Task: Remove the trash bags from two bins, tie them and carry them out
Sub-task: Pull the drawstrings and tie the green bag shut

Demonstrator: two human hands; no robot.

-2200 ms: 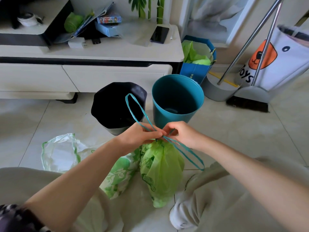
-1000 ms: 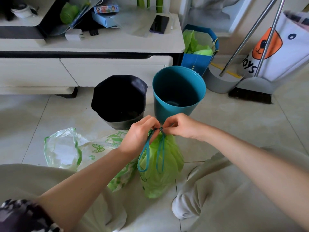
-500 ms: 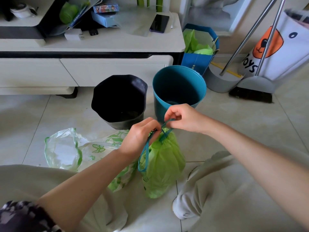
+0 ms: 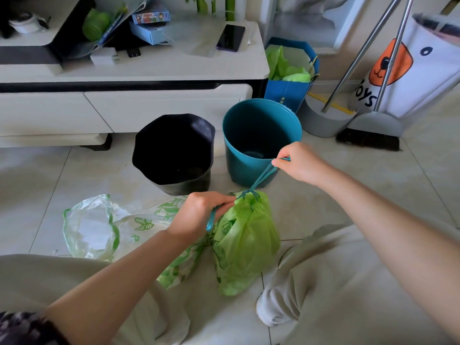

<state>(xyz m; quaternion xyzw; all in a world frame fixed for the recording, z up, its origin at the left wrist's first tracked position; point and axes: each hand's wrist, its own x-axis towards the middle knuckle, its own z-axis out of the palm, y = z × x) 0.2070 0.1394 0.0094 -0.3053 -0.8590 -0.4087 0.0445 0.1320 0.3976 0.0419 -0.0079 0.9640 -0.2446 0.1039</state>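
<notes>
The right hand (image 4: 300, 163) pinches one end of the teal drawstring (image 4: 261, 179) and holds it taut, up and to the right of the knot, in front of the teal bin (image 4: 261, 138); half a second ago this hand sat close above the bag's neck, so it has drawn well away. The left hand (image 4: 199, 214) grips the other drawstring loop, fingers curled round it at the gathered neck of the green trash bag (image 4: 245, 242), much where it was before. The bag stands on the tiled floor (image 4: 373, 195) between the person's knees, its mouth cinched tighter than earlier. Just beside it on the left lies a clear bag with green leaf print (image 4: 99, 225), untied. The black bin (image 4: 174, 150) stands beside the teal one, both without liners.
</notes>
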